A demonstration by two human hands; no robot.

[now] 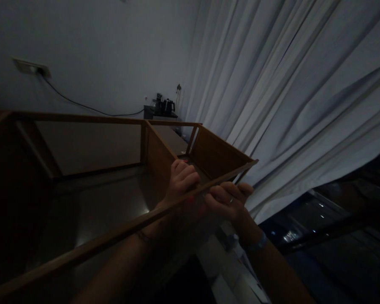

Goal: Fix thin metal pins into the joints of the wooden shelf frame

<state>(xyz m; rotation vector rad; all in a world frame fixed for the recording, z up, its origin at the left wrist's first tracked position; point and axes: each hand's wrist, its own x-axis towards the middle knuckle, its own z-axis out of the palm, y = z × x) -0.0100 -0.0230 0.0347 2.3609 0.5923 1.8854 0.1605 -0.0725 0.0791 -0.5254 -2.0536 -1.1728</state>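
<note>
A large brown wooden frame with open compartments lies across the view, and its long near rail [120, 230] slants from lower left to upper right. My left hand [182, 181] is closed, fingers curled, just on the inner side of this rail beside the dividing panel [160, 158]. Its forearm passes beneath the rail. On the outer side, close against the rail, my right hand [229, 198] is also closed, with a ring on one finger. What either hand grips is hidden in the dim light. A wood end panel [221, 152] stands beyond both hands.
White curtains [256, 84] hang along the right. A black kettle [168, 106] stands on a dark cabinet [149, 113] at the back. A black cord [79, 103] runs from the wall socket [31, 67]. Pale blurred items [228, 270] lie below my right forearm.
</note>
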